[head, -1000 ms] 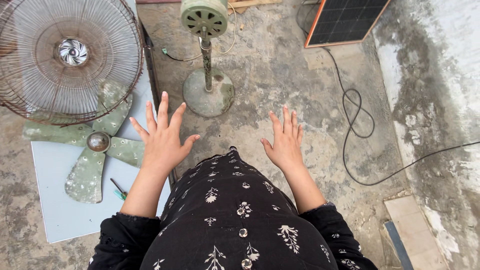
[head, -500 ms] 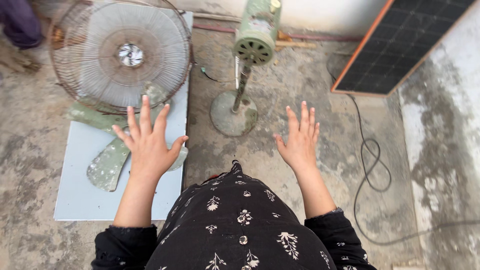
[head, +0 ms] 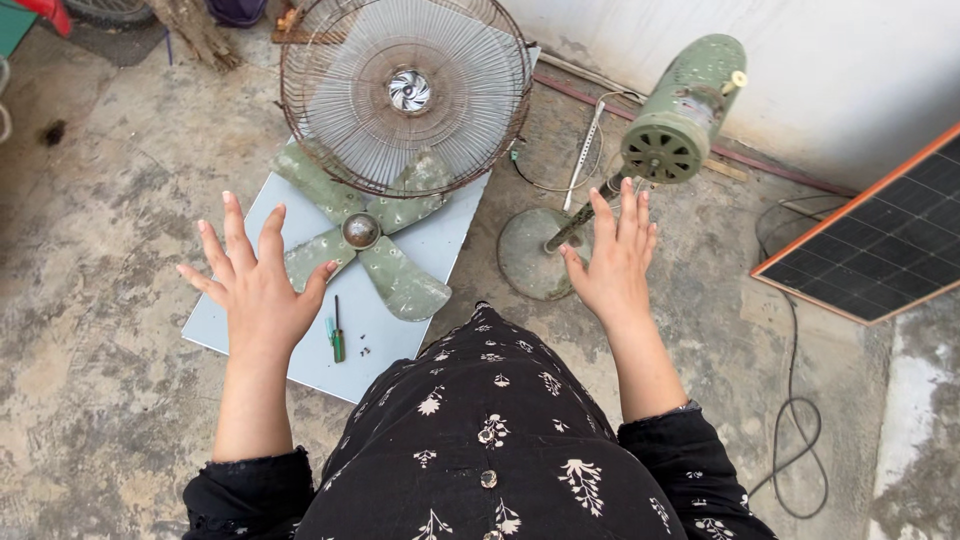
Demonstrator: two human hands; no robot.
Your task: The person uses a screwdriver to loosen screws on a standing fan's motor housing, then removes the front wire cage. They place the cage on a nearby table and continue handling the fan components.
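Both my hands are raised palm-down with fingers spread and hold nothing. My left hand point(head: 256, 285) hovers over a pale blue board point(head: 440, 245) on the concrete floor. On that board lie a green fan blade point(head: 362, 240), a small green-handled screwdriver point(head: 338, 335) and tiny screws. A rusty round fan guard point(head: 406, 92) rests over the board's far end. My right hand point(head: 615, 260) hovers in front of a green fan motor on its stand point(head: 680, 115), above the stand's round base point(head: 525, 250).
A solar panel point(head: 880, 245) with an orange frame leans at the right, and a black cable point(head: 795, 420) runs from it across the floor. A white wall closes the far side. My dark patterned clothing fills the bottom centre.
The view has tilted up and leftward, so the fan parts now sit lower and more central. Both hands stay raised and spread, still holding nothing.
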